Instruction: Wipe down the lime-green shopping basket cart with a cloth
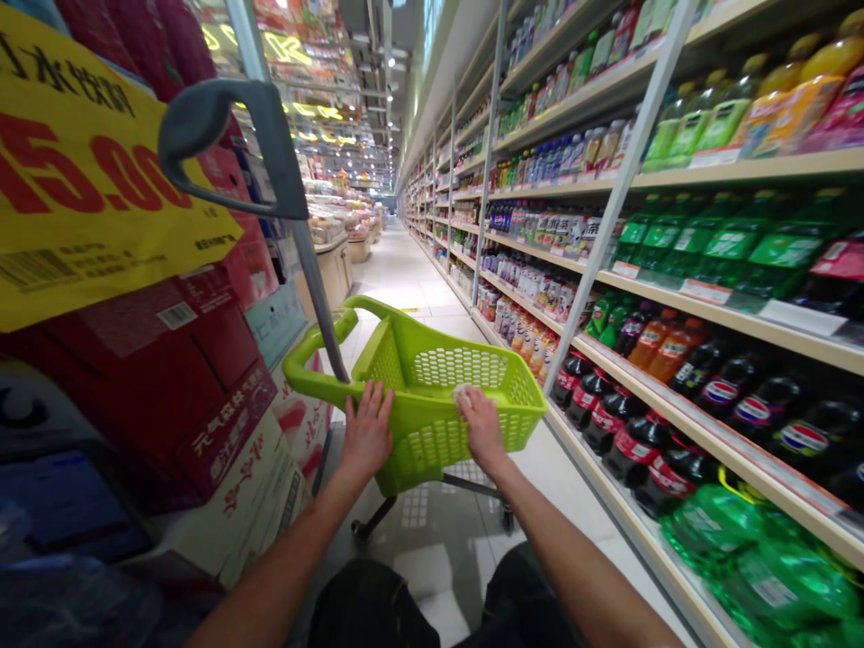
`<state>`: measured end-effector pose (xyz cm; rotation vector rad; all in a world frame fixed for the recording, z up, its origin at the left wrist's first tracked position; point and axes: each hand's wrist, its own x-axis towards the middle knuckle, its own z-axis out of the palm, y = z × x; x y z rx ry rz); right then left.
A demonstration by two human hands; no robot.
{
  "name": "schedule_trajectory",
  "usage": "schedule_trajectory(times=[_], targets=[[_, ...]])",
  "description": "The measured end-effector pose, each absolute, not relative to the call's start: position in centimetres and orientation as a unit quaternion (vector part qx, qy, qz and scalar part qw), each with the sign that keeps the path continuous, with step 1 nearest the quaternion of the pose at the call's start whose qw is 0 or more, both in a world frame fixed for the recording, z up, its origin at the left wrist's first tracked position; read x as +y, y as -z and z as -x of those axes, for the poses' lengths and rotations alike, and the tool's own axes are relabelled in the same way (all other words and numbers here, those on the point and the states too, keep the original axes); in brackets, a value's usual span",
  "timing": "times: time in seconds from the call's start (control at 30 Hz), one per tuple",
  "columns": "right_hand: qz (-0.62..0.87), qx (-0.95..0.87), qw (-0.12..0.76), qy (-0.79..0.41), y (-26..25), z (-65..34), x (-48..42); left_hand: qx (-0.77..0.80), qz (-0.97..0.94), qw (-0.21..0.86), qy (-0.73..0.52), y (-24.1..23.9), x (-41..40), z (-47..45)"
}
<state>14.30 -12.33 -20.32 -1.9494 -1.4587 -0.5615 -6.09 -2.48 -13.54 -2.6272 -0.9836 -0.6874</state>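
Observation:
A lime-green shopping cart (418, 450) stands on the floor before my knees, with perforated sides and a basket open at the top. My left hand (369, 430) rests on the cart's near side, by the rim, fingers stretched out against the plastic. My right hand (483, 427) is at the same rim farther right, its fingers closed on a crumpled whitish cloth or tissue (463, 394). The wad touches the rim, partly hidden by the fingers. The cart's handle (317, 355) is at its left end.
Bottle-filled shelves (735, 306) line the right side. Stacked drink boxes (222, 432) and a yellow price sign (101, 180) crowd the left. A grey pole (317, 279) with a grey hand grip (270, 153) rises beside the cart. A tiled aisle (398, 261) runs ahead.

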Motion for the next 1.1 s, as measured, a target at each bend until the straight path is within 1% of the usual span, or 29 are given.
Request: schedule_trajectory(times=[0.07, 0.13, 0.27, 0.37, 0.43, 0.5, 0.57, 0.63, 0.87, 0.93, 1.03, 1.1], targets=[[0.8, -0.471, 0.307, 0.206, 20.2, -16.6, -13.7, -0.339, 0.903, 0.119, 0.237, 13.5, -2.5, 6.0], [0.813, -0.44, 0.317, 0.212, 20.0, -16.8, -13.7, -0.344, 0.901, 0.114, 0.24, 13.6, -2.7, 5.8], [0.7, -0.574, 0.354, 0.236, 19.5, -11.7, -10.0, -0.348, 0.9, 0.116, 0.238, 13.5, -2.9, 5.5], [0.648, -0.637, 0.343, 0.237, 19.6, -9.5, -8.8, -0.341, 0.903, 0.116, 0.233, 13.5, -2.9, 5.6], [0.682, -0.617, 0.316, 0.231, 20.0, -11.1, -10.1, -0.339, 0.905, 0.113, 0.233, 13.5, -2.9, 5.8], [0.747, -0.552, 0.289, 0.231, 20.3, -14.5, -12.3, -0.338, 0.905, 0.11, 0.233, 13.5, -3.0, 5.8], [0.806, -0.46, 0.28, 0.245, 20.6, -17.9, -14.4, -0.338, 0.905, 0.108, 0.233, 13.5, -3.0, 5.8], [0.832, -0.4, 0.281, 0.261, 21.3, -20.1, -15.9, -0.339, 0.905, 0.108, 0.233, 13.6, -3.0, 5.8], [0.779, -0.485, 0.277, 0.283, 26.9, -20.4, -19.6, -0.33, 0.902, 0.12, 0.251, 14.1, -2.5, 5.9], [0.776, -0.48, 0.287, 0.29, 26.6, -21.3, -20.2, -0.326, 0.902, 0.126, 0.252, 14.3, -2.4, 6.0], [0.779, -0.425, 0.329, 0.323, 25.1, -23.4, -20.0, -0.322, 0.902, 0.134, 0.254, 14.5, -2.2, 6.0], [0.787, -0.391, 0.349, 0.326, 25.5, -24.1, -19.9, -0.321, 0.901, 0.138, 0.258, 14.6, -2.1, 6.0]])
